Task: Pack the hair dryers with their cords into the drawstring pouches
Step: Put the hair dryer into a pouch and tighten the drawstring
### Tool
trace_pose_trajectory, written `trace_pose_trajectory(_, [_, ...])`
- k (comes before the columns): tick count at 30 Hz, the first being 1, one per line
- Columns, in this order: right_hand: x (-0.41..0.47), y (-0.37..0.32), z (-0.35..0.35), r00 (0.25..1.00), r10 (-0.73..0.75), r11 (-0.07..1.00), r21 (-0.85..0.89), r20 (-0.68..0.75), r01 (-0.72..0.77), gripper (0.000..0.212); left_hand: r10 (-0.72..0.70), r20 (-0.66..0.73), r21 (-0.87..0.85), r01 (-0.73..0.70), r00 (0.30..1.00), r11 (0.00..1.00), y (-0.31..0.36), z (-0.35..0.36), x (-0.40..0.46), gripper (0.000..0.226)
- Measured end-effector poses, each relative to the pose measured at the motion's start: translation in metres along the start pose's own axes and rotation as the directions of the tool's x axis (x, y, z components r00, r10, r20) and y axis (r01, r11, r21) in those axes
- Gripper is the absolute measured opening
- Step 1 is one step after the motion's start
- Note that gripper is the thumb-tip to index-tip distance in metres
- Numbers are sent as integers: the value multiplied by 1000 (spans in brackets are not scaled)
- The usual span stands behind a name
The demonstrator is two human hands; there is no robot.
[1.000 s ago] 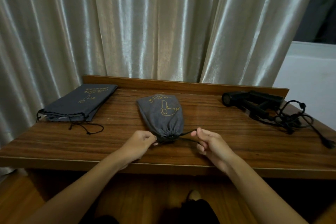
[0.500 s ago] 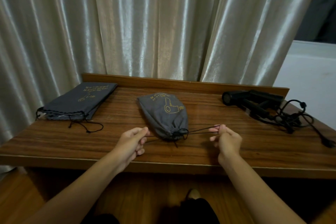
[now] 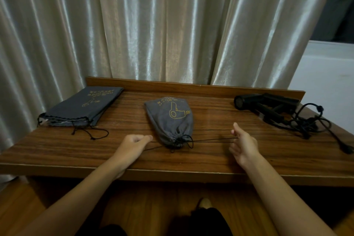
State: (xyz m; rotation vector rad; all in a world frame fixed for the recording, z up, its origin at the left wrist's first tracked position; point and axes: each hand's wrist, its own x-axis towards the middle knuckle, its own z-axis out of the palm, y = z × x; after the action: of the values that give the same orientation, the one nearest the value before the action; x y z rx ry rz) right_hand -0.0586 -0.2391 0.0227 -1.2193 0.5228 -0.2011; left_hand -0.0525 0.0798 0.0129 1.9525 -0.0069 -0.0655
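Observation:
A bulging grey pouch (image 3: 170, 119) with a yellow hair-dryer print lies mid-table, its mouth cinched tight toward me. Its black drawstring (image 3: 212, 141) runs out taut to both sides. My left hand (image 3: 132, 146) pinches the left end of the string beside the pouch mouth. My right hand (image 3: 243, 144) holds the right end, pulled well away, with the fingers partly spread. Flat grey pouches (image 3: 82, 107) lie stacked at the left, strings loose. A black hair dryer (image 3: 266, 102) lies at the back right with its tangled cord (image 3: 310, 122) trailing toward the table's right edge.
The wooden table (image 3: 191, 161) has a low raised lip along its back. Silvery curtains (image 3: 153, 25) hang right behind it. A white surface (image 3: 325, 67) stands to the right. Wooden floor shows below the front edge.
My hands have drawn apart, the right one far to the right, pulling the drawstring taut. The pouch mouth is cinched tighter than a second ago.

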Motion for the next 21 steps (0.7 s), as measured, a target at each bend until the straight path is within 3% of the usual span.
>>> trace_pose_trajectory(2, [-5, 1, 4, 981, -195, 950, -250, -10, 186, 27, 50, -89, 97, -42, 995, 994, 0, -1, 2, 44])
trace_pose_trajectory(4, [-14, 4, 7, 935, -313, 825, -441, 164, 354, 21, 177, -146, 268, -133, 973, 954, -3, -2, -1, 42])
trace_pose_trajectory(7, [-21, 13, 8, 877, -286, 542, -690, 385, 480, 6, 347, -63, 370, -301, 936, 879, -5, 0, -12, 17])
trace_pose_trajectory(9, [-23, 21, 11, 842, -333, 313, -792, 425, 524, 18, 439, -55, 383, -387, 897, 839, -5, 8, -19, 36])
trace_pose_trajectory(10, [-26, 26, 16, 812, -381, 260, -791, 443, 554, 22, 470, -94, 360, -410, 878, 838, -1, 13, -22, 35])
trace_pose_trajectory(13, [-38, 36, 39, 714, -491, 275, -689, 499, 671, 14, 480, -238, 325, -397, 844, 859, 10, 29, -30, 18])
trace_pose_trajectory(16, [-45, 43, 62, 734, -424, 356, -648, 530, 673, 26, 472, -306, 434, -320, 827, 842, 14, 38, -36, 4])
trace_pose_trajectory(21, [-46, 40, 72, 734, -454, 401, -621, 505, 674, 12, 553, -174, 636, -336, 815, 694, 9, 51, -40, 27])
